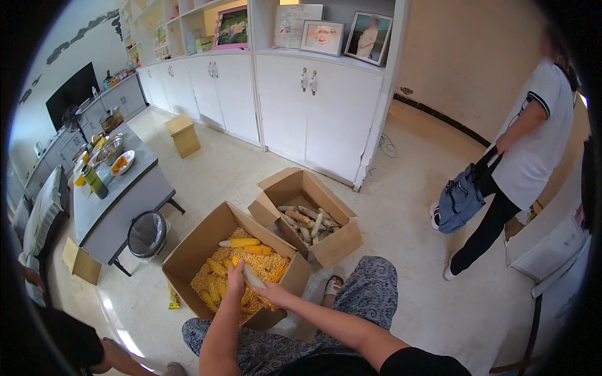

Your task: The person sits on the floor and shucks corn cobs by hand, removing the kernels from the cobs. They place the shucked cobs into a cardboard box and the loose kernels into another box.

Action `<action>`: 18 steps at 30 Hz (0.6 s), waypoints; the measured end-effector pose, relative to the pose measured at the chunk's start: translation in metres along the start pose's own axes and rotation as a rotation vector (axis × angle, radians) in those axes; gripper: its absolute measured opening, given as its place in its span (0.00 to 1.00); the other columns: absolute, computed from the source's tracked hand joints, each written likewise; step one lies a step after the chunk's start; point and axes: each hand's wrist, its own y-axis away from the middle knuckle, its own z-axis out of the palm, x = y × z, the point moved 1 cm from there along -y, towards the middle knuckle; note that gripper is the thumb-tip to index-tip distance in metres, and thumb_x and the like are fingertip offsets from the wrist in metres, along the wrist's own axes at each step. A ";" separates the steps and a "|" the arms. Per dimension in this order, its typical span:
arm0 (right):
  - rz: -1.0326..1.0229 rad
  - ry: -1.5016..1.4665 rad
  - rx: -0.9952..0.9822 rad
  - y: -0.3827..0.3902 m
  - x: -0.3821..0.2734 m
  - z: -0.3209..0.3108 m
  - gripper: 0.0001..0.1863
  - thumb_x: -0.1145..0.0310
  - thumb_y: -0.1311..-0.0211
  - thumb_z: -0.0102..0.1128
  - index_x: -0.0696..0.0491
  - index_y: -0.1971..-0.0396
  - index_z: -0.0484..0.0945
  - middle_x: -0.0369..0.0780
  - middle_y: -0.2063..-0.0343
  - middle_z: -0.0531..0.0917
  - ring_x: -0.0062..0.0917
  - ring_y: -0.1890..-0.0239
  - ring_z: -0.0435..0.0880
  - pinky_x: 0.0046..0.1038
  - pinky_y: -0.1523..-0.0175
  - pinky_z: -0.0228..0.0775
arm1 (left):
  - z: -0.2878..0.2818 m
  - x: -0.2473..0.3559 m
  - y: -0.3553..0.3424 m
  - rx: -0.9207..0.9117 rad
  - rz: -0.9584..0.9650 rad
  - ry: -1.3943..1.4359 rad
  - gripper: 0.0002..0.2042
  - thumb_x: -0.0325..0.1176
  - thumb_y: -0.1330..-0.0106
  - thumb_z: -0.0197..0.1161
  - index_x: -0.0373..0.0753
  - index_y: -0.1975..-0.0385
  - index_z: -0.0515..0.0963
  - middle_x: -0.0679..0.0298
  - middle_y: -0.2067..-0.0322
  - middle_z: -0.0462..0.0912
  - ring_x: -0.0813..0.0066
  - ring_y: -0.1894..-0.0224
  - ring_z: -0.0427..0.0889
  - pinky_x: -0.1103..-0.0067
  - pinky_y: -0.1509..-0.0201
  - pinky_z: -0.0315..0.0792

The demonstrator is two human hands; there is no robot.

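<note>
A partly stripped corn cob (253, 277), pale along much of its length, is gripped by my left hand (236, 276) around its upper part and by my right hand (271, 293) lower down, both with closed fingers. Beneath them is an open cardboard box (195, 239) holding loose yellow kernels (263, 262) and several corn cobs (241, 242), most still covered in kernels. Just behind it, to the right, a second open box (337, 244) contains several pale, bare cobs (313, 227).
A person (533, 138) carrying a blue bag (461, 197) stands at right; another person's leg (116, 357) shows lower left. A bin (145, 235) stands by a table (119, 207) with dishes. A small carton (183, 135) sits before white cabinets (338, 119); another (81, 263) lies left.
</note>
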 end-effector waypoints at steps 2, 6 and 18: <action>-0.003 0.052 0.042 -0.007 0.001 0.006 0.27 0.47 0.43 0.52 0.57 0.56 0.65 0.37 0.74 0.74 0.20 0.82 0.74 0.23 0.82 0.67 | -0.010 0.000 -0.003 -0.017 -0.026 0.018 0.30 0.38 0.39 0.58 0.30 0.42 0.54 0.56 0.52 0.68 0.66 0.53 0.70 0.72 0.52 0.66; 0.019 -0.164 -0.044 -0.003 0.007 -0.002 0.24 0.51 0.41 0.52 0.57 0.56 0.65 0.35 0.76 0.74 0.17 0.83 0.73 0.20 0.84 0.64 | 0.003 0.009 0.008 -0.050 -0.145 0.014 0.36 0.36 0.39 0.57 0.34 0.37 0.43 0.54 0.45 0.62 0.62 0.46 0.65 0.69 0.46 0.61; 0.018 -0.054 0.055 -0.004 0.008 0.008 0.24 0.50 0.40 0.50 0.57 0.59 0.66 0.35 0.79 0.73 0.16 0.84 0.72 0.20 0.84 0.65 | -0.014 -0.019 -0.024 -0.028 -0.063 -0.189 0.31 0.49 0.37 0.51 0.33 0.41 0.56 0.54 0.49 0.67 0.63 0.50 0.68 0.73 0.47 0.62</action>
